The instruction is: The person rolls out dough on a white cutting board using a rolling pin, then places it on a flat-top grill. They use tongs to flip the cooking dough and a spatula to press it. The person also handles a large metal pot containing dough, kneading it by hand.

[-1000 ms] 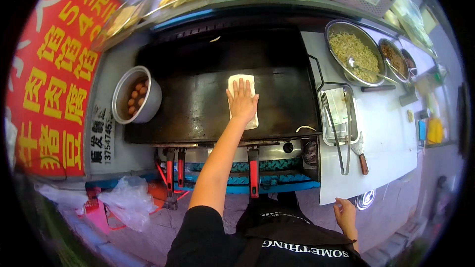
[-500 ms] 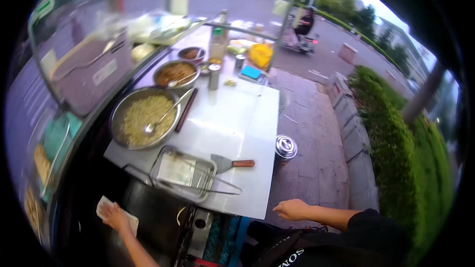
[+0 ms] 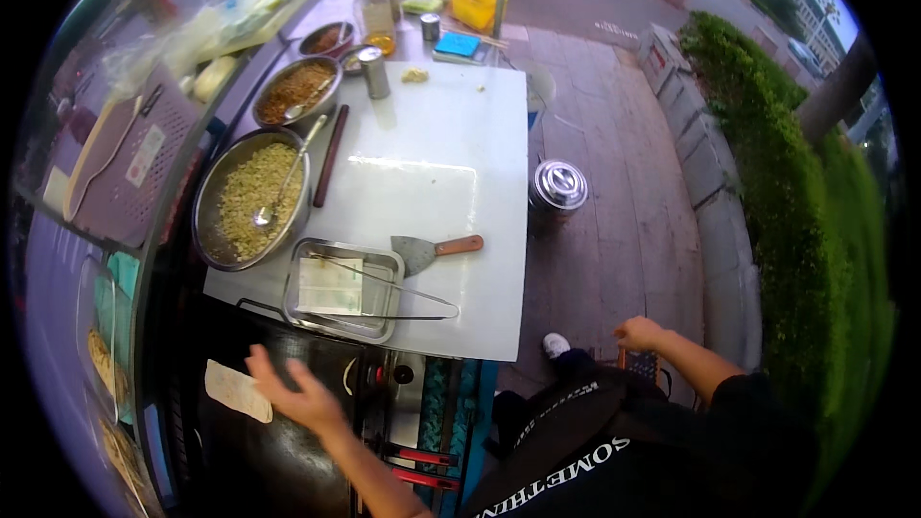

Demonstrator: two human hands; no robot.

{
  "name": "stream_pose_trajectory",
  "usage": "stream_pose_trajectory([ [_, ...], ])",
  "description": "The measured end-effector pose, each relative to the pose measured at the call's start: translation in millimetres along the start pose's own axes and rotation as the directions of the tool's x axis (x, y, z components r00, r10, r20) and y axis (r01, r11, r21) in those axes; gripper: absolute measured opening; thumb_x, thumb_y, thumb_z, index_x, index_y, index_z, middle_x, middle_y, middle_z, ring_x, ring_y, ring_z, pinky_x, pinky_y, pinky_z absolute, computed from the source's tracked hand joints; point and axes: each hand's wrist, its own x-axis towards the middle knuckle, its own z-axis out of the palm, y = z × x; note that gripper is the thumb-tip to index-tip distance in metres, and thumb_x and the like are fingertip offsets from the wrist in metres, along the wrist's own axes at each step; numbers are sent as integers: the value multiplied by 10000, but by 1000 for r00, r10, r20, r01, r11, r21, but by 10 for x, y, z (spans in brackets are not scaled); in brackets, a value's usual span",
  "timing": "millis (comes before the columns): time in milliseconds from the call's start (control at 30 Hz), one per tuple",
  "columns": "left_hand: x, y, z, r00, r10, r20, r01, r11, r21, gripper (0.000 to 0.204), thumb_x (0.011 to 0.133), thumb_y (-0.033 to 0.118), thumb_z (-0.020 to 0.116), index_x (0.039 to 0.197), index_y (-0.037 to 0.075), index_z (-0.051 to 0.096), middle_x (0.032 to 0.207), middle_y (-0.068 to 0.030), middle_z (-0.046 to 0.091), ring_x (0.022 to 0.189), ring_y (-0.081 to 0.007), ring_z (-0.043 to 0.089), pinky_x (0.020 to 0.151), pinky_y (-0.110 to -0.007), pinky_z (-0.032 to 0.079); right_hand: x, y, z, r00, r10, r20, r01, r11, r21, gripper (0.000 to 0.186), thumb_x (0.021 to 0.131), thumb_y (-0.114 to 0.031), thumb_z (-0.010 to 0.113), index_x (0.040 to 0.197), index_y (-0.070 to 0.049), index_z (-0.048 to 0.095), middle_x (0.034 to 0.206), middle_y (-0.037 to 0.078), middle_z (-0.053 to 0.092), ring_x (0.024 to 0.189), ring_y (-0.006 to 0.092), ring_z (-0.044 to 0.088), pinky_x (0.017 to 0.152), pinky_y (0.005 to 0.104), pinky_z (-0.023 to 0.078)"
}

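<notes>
On the dark griddle point(image 3: 288, 446) lies a pale, roughly rectangular flatbread point(image 3: 230, 389). My left hand point(image 3: 297, 396) hovers just right of it, slightly blurred, with fingers spread and nothing between them. My right hand point(image 3: 638, 333) is off to the right over the pavement, well away from the counter; its fingers look curled and no object shows in it. Just beyond the griddle a metal tray point(image 3: 391, 278) holds a pale flat rectangular piece, with wire tongs point(image 3: 422, 317) laid across it. Beside the tray rests a wooden-handled scraper point(image 3: 414, 251).
On the white counter point(image 3: 432, 153) stand a large bowl of chopped pale food point(image 3: 203, 230), a bowl of brown filling point(image 3: 297, 91), a rolling pin point(image 3: 332, 155) and a metal shaker point(image 3: 374, 72). A lidded steel pot point(image 3: 559, 185) is right of the counter. Red-handled tools point(image 3: 422, 456) sit beside the griddle.
My left hand has lifted off the flatbread and moved right, its fingers opening. My right hand has shifted right and its fingers have curled. The view has tilted downward.
</notes>
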Motion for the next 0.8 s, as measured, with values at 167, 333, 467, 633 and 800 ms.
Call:
stream_pose_trajectory([
  [167, -879, 1238, 554, 910, 155, 385, -57, 966, -252, 403, 825, 78, 602, 1226, 31, 592, 1261, -124, 594, 1268, -346, 465, 1128, -537, 171, 30, 1574, 461, 992, 124, 9, -124, 992, -24, 327, 791, -284, 665, 1025, -59, 702, 970, 121, 708, 864, 304, 677, 787, 392, 540],
  [333, -1258, 2168, 1313, 731, 220, 646, 25, 937, -348, 317, 814, 59, 621, 1128, 97, 647, 1178, -76, 641, 1193, -301, 533, 1090, -515, 263, 148, 2801, 619, 906, 376, 192, -417, 725, 549, 359, 809, -361, 695, 1058, -103, 713, 896, 119, 709, 718, 257, 687, 671, 345, 555],
  [467, -1463, 2820, 2081, 616, 201, 762, -4, 968, -252, 289, 810, 80, 639, 1097, 109, 661, 1138, -67, 657, 1150, -282, 560, 1066, -511, 304, 620, 3907, 630, 957, 222, 185, -280, 868, 409, 291, 824, -301, 691, 1057, -129, 719, 939, 120, 712, 824, 257, 694, 743, 359, 553],
  [633, -1794, 3506, 2968, 572, 76, 817, -31, 997, -71, 260, 815, 95, 638, 1073, 117, 658, 1136, -39, 650, 1145, -252, 557, 1066, -534, 291, 2119, 4770, 152, 947, 201, 251, -220, 974, 51, 281, 826, -294, 633, 1027, -113, 710, 1045, 104, 689, 983, 276, 648, 866, 385, 505],
  [800, -1928, 4066, 3440, 587, -46, 809, 26, 999, 38, 238, 796, 76, 647, 1029, 108, 679, 1112, -50, 657, 1125, -241, 570, 1074, -499, 301, 3768, 4346, -1169, 980, 195, 27, -196, 960, 199, 260, 786, -266, 670, 962, -77, 698, 875, 138, 693, 845, 274, 671, 745, 397, 525],
])
